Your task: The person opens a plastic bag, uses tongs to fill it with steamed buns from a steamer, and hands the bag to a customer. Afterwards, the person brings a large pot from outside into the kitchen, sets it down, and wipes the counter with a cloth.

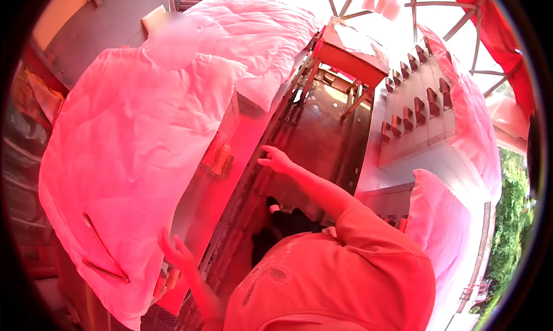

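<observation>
Left hand (177, 251): fingers spread beside edge of quilt (132, 135); contact unclear. Right hand (276, 160): fingers loosely apart, empty, over aisle (322, 144). Quilt lies left of aisle. Handle quilt evenly by hem; mind sticks (106, 248) on top.

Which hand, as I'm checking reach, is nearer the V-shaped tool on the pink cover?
Left. The left hand is picture-right of the tool; the right hand is farther, up and picture-right.
</observation>
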Demonstrator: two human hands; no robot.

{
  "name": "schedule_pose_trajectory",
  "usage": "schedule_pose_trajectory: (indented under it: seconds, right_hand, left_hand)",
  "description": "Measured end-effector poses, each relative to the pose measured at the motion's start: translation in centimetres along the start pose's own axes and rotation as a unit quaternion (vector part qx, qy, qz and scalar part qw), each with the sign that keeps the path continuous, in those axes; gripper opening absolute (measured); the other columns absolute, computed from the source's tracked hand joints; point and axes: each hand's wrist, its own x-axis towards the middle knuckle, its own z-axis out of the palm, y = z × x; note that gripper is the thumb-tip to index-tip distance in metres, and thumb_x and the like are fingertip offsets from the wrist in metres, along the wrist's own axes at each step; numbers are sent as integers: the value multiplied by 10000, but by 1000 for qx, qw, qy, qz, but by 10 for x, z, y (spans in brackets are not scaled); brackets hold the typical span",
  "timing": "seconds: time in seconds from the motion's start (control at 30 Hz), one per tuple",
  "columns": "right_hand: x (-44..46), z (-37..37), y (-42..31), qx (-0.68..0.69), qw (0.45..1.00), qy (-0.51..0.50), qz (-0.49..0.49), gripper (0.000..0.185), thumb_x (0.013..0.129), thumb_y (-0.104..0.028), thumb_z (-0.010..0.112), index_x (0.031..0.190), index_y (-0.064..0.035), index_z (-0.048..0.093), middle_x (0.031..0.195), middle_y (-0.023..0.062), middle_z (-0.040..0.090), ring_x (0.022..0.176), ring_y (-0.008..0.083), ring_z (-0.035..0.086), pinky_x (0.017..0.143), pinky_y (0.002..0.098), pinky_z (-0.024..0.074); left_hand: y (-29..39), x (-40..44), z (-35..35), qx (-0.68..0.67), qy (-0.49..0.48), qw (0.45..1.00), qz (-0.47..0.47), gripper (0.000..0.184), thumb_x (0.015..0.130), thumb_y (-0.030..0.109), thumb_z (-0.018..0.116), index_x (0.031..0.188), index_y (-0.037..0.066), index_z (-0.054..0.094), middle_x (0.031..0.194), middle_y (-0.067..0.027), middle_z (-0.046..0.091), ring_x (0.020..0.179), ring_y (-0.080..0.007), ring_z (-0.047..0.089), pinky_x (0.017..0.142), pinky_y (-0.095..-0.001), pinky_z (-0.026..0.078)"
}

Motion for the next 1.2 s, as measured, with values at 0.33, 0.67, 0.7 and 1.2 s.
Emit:
schedule_pose_trajectory:
  seconds: [0.33, 0.67, 0.7, 1.2]
  right_hand:
    - [-120, -175, 236, 155, 881, 142, 423, 469, 755, -322, 699, 1076, 3, 594, 844, 103, 633, 720, 202, 600, 605, 334, 486]
    - [-85, -338, 314, 302, 834, 132, 442, 299, 834, -286, 622, 1013, -52, 576, 842, 17, 596, 690, 114, 564, 536, 253, 448]
    - [-76, -345, 323, 313, 827, 134, 447, 298, 836, -283, 619, 1024, -55, 575, 866, 20, 602, 711, 120, 574, 551, 257, 455]
    - [92, -526, 354, 335, 773, 278, 462, 371, 823, -244, 629, 1128, -43, 560, 999, 49, 615, 860, 128, 596, 656, 258, 472]
  left_hand:
    - [177, 50, 216, -201, -285, 915, 201, 240, 794, 35, 539, 1030, 3, 568, 1014, -156, 561, 972, -335, 527, 846, -389, 435]
    - [438, 130, 495, -233, -402, 828, 313, 225, 789, 151, 601, 980, 34, 577, 949, -116, 573, 917, -298, 549, 791, -373, 458]
    - [458, 139, 521, -234, -399, 821, 335, 232, 788, 173, 609, 974, 38, 581, 946, -108, 576, 914, -293, 550, 780, -370, 463]
    - [751, 257, 948, -61, -387, 776, 493, 146, 805, 143, 512, 909, 47, 546, 935, -127, 550, 770, -275, 624, 620, -416, 507]
